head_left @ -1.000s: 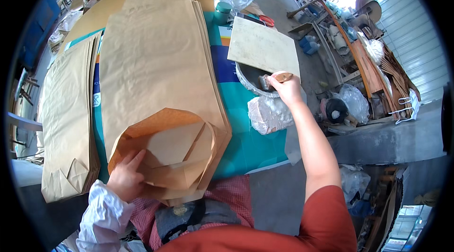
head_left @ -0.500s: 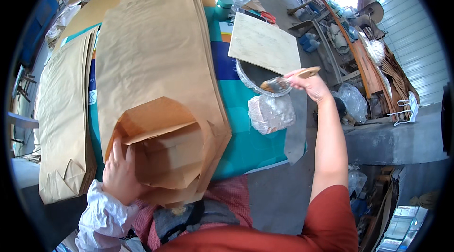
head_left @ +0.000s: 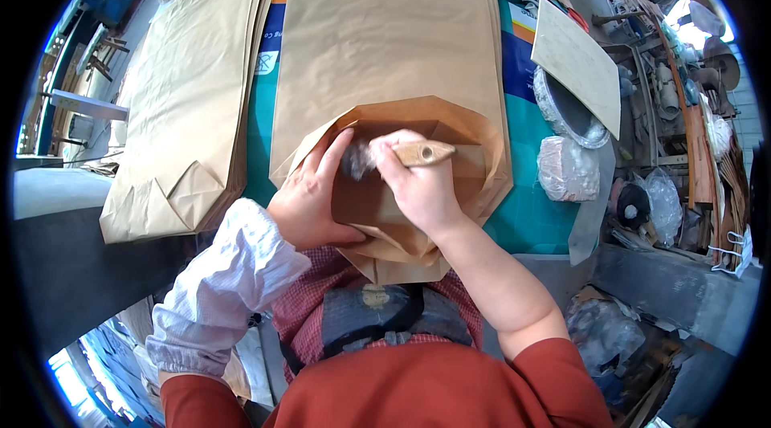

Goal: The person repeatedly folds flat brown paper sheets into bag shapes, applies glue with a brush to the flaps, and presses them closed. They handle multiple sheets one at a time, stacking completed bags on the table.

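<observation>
A brown paper bag (head_left: 385, 34) lies on top of a stack of bags in front of me, its near end spread into a wide many-sided opening. My right hand (head_left: 414, 183) is closed around a flat paintbrush with a wooden handle (head_left: 426, 154). Its dark bristles, smeared by motion, are at the left inside of the opening. My left hand (head_left: 305, 207) rests on the opening's left fold, thumb and fingers spread apart. Some of its fingertips are hidden by the paper.
To the left lies another stack of paper bags (head_left: 189, 67) with folded ends. On the right, a pale board (head_left: 578, 59) partly covers a round bowl (head_left: 554, 111). Beside that sits a plastic-wrapped block (head_left: 569, 169) on the teal table cover (head_left: 522, 223).
My right hand has brought the brush from the bowl on the right into the bag's opening. My left hand has spread its fingers along the fold. The whole view has shifted.
</observation>
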Available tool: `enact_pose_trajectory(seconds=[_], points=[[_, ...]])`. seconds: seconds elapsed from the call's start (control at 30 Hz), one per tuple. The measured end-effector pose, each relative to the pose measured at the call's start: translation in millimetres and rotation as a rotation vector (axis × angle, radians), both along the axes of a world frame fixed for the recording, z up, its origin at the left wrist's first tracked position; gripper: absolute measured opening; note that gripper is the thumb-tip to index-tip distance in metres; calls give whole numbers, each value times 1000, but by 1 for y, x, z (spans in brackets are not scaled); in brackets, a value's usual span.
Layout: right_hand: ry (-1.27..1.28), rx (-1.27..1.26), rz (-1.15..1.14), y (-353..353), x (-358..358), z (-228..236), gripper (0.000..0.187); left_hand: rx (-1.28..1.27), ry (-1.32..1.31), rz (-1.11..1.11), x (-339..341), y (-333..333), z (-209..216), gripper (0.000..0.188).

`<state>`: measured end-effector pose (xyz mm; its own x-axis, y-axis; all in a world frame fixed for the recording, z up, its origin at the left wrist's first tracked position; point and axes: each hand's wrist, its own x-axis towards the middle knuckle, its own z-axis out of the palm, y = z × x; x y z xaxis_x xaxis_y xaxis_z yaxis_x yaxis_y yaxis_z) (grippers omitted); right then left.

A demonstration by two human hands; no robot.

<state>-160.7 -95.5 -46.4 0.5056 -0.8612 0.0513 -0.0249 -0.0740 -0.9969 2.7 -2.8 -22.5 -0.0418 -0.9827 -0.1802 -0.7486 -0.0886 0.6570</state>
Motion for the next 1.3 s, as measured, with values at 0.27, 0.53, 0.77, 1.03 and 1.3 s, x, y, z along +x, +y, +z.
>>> enact_pose_trajectory(seconds=[0.27, 0.53, 0.77, 1.03, 1.3], points=[[98, -10, 73, 5, -41, 18, 11, 57, -128, 38, -6, 2, 0, 122], [503, -270, 168, -20, -92, 31, 3, 40, -155, 40, -8, -1, -5, 108], [261, -483, 239, -37, -115, 81, 7, 420, -214, -227, 15, -16, 11, 66], [311, -645, 658, -40, -39, 34, 24, 255, -272, -273, 11, -12, 5, 61], [162, -292, -67, -34, -92, 53, 15, 231, -105, -20, 9, -9, -7, 25]])
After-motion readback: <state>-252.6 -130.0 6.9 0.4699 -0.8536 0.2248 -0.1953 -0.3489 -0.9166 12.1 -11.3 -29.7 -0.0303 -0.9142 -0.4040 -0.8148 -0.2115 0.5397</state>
